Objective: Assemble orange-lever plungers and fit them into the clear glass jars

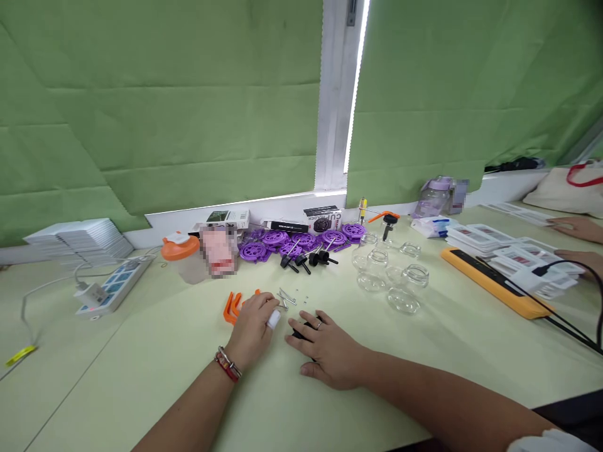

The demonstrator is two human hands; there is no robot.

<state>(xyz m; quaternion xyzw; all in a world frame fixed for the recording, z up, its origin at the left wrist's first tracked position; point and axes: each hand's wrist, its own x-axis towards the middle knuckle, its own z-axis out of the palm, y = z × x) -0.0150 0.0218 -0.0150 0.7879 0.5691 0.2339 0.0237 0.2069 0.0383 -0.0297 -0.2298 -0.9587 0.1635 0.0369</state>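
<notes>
My left hand (254,329) rests on the pale green table (141,364), fingers curled, one fingertip wrapped in white tape, touching small metal screws (285,297). Orange plastic clips (232,306) lie just left of it. My right hand (325,348) lies palm down beside it, fingers covering a small black part (298,333); whether it grips the part is unclear. Beyond both hands lie purple plastic wheels (301,242) and black pegs (308,258).
Several clear glass jars (393,279) stand to the right. A yellow and black bar (494,282) with cables lies far right, near another person's hands (577,242) and stacked cards. A power strip (113,285) and white stack (78,242) sit at left.
</notes>
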